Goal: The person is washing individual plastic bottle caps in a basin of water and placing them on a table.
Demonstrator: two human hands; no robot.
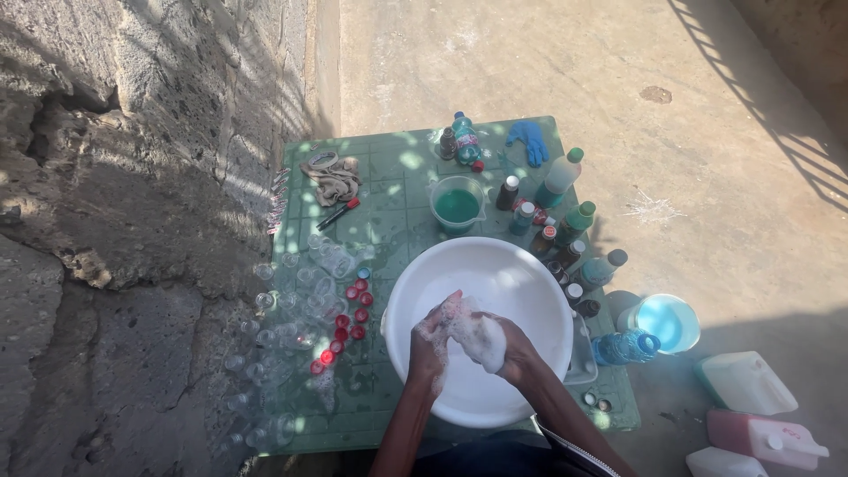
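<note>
Soapy white foam coating both — left hand (431,340) and right hand (503,346) pressed together, fingers curled shut on suds, over white basin (415,283) at table's near edge — best rubbed low inside the rim.

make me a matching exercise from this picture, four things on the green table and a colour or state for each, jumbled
Things:
1. measuring jug
2. rubber glove
3. basin
4. loose bottle caps

Colour or state:
A. blue, lying at the far edge of the table
B. red, scattered left of the basin
C. clear, holding green liquid
D. white, with both hands lathered in foam over it

Pairs: 1-C, 2-A, 3-D, 4-B
</note>
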